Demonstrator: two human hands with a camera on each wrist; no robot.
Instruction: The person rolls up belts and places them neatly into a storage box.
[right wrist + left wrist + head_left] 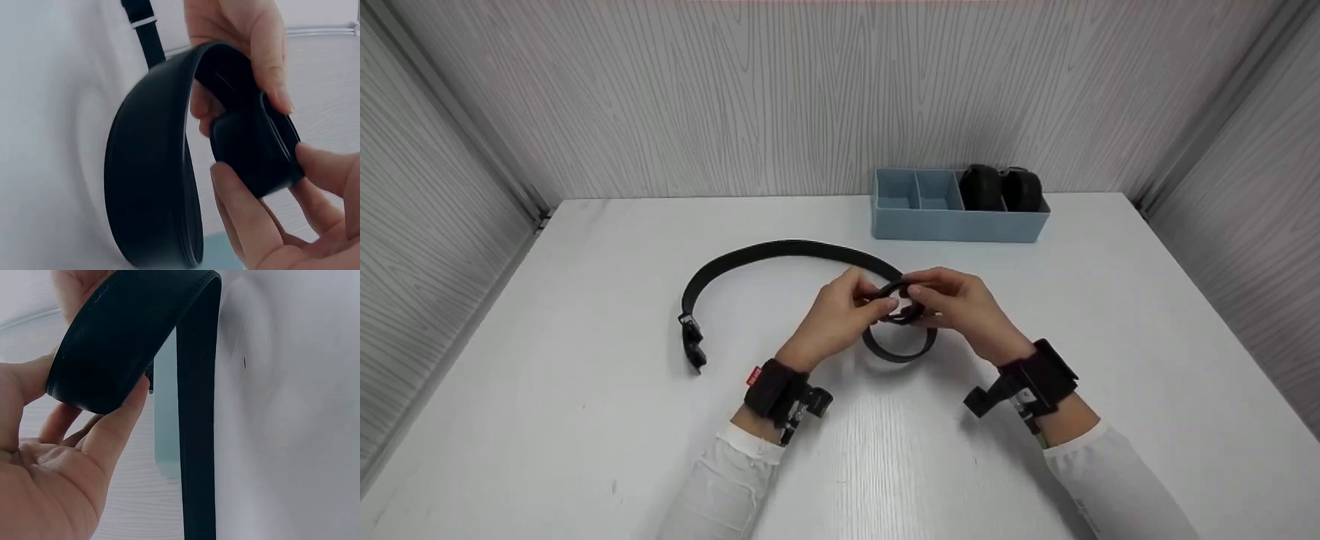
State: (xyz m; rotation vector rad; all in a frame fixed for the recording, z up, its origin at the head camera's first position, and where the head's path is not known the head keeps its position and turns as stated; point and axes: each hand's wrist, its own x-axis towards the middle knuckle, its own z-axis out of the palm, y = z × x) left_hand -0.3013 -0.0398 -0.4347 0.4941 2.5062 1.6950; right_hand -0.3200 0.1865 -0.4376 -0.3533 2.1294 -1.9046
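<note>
Curling near the middle of the white table [585,420], a smooth black leather belt [780,251] is pinched at its rolled end by the left hand [840,315] and the right hand [960,304], fingers closed round the tight coil. The rest of the strap arcs toward the left edge, ending in a dark buckle [692,345]. At the far edge a pale blue divided organizer [952,221] holds two black rolled items [1001,187], partly hidden by its wall. The coil's centre is obscured by fingertips [275,90].
</note>
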